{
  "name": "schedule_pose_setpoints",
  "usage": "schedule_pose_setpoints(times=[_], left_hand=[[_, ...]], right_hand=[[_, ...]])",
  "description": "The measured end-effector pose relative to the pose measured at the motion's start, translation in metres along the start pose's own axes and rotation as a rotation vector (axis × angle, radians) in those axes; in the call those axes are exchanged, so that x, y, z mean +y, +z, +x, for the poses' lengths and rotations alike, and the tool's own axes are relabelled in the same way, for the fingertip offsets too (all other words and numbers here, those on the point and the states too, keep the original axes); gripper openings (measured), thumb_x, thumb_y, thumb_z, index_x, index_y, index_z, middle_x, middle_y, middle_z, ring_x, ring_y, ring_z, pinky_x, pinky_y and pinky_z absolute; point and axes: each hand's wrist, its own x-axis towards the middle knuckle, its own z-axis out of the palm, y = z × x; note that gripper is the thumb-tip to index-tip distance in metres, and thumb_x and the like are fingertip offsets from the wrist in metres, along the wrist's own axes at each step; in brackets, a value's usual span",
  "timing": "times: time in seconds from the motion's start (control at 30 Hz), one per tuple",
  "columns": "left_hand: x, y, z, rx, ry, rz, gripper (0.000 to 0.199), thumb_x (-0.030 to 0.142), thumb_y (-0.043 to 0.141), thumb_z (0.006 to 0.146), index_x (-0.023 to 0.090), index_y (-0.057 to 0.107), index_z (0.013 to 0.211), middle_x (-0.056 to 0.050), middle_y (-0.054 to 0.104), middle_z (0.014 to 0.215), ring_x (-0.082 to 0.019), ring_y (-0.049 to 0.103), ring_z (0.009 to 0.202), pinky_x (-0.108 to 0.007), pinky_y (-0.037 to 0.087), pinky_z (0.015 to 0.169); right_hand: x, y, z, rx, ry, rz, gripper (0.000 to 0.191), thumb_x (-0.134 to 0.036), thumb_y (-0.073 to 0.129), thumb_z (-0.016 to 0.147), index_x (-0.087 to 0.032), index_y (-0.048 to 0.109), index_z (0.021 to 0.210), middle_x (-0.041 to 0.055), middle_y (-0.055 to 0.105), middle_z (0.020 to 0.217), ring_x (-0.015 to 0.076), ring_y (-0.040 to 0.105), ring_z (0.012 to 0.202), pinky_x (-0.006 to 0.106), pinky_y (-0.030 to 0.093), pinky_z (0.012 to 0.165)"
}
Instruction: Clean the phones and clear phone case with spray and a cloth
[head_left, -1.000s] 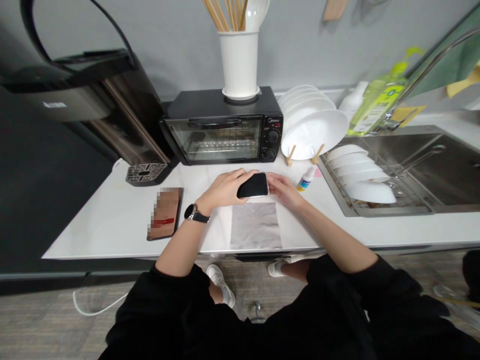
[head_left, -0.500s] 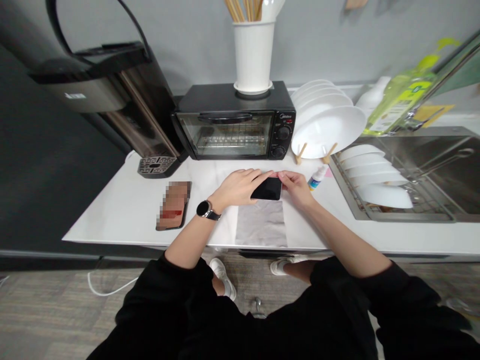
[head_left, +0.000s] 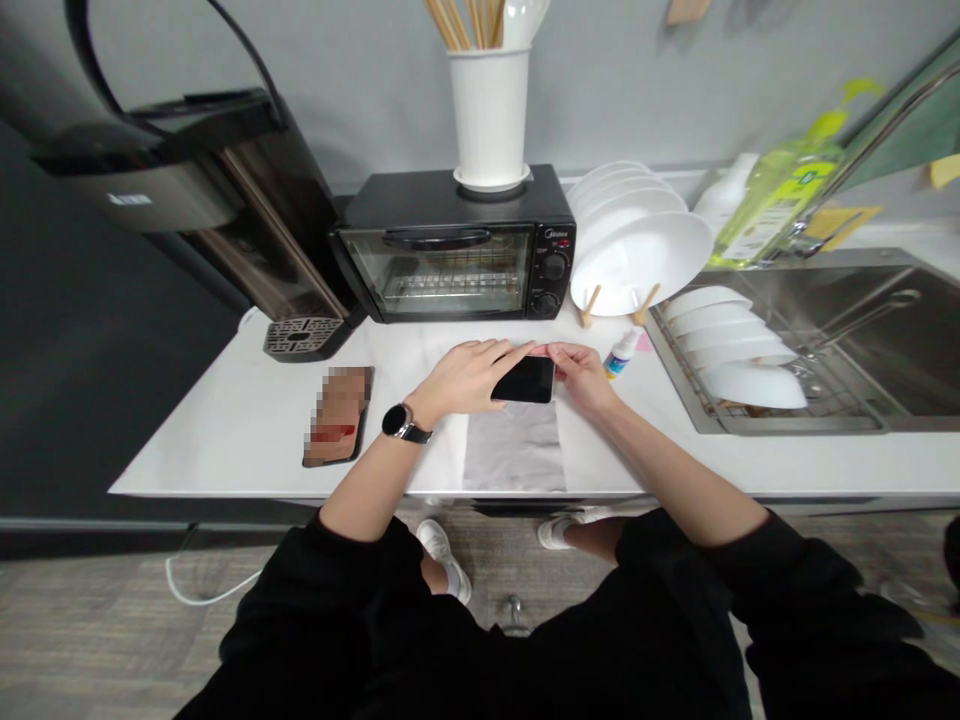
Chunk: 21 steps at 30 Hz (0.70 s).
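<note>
A black-screened smartphone [head_left: 525,380] is between my two hands, just above the back edge of a grey cloth [head_left: 514,447]. My left hand [head_left: 466,376], with a watch on its wrist, holds the phone's left end, its fingers reaching along the far edge. At the upper right corner, my right hand [head_left: 586,376] pinches the phone between thumb and fingers; a pinkish bit shows near those fingertips, too small to name. To the right of that hand lies a small spray bottle [head_left: 622,353], tilted. A second phone-like device [head_left: 339,415] with a blurred screen rests on the left.
Behind my hands stands a black toaster oven [head_left: 450,270] with a white utensil holder [head_left: 490,120] on top. A drinks machine [head_left: 247,220] is on the left. White plates [head_left: 637,260] stand in a rack, beside a sink [head_left: 892,425] holding bowls [head_left: 754,385]. The counter's front edge is near me.
The camera view has shifted slightly, so everything sits a little further left. Both hands keep their hold on the smartphone, with no clear movement against the counter.
</note>
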Motion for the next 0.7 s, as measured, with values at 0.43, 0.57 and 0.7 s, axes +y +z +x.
schedule_pose_setpoints(times=[0.43, 0.57, 0.7], left_hand=[[-0.014, 0.006, -0.001, 0.021, -0.233, -0.227, 0.099, 0.067, 0.074, 0.087, 0.03, 0.031, 0.168, -0.009, 0.066, 0.135, -0.03, 0.069, 0.12, -0.039, 0.056, 0.095], [-0.014, 0.006, 0.0, 0.025, -0.268, -0.297, 0.097, 0.066, 0.078, 0.085, 0.029, 0.037, 0.165, -0.009, 0.066, 0.142, -0.032, 0.067, 0.129, -0.042, 0.056, 0.101], [-0.009, 0.006, 0.002, 0.063, -0.262, -0.417, 0.097, 0.06, 0.081, 0.084, 0.03, 0.037, 0.164, -0.009, 0.059, 0.156, -0.031, 0.062, 0.14, -0.045, 0.052, 0.113]], right_hand=[[-0.003, 0.008, 0.0, -0.073, -0.024, -0.043, 0.057, -0.065, 0.077, 0.087, -0.036, 0.068, 0.136, -0.003, 0.074, 0.098, 0.0153, 0.064, 0.077, 0.029, 0.062, 0.068], [-0.007, 0.007, -0.003, -0.161, 0.06, 0.086, 0.076, -0.05, 0.085, 0.083, -0.037, 0.054, 0.151, -0.0076, 0.075, 0.086, 0.0124, 0.066, 0.07, 0.032, 0.067, 0.081], [-0.012, 0.006, -0.005, -0.219, 0.066, 0.143, 0.086, -0.031, 0.093, 0.071, -0.032, 0.055, 0.147, -0.005, 0.081, 0.095, 0.014, 0.075, 0.08, 0.028, 0.064, 0.082]])
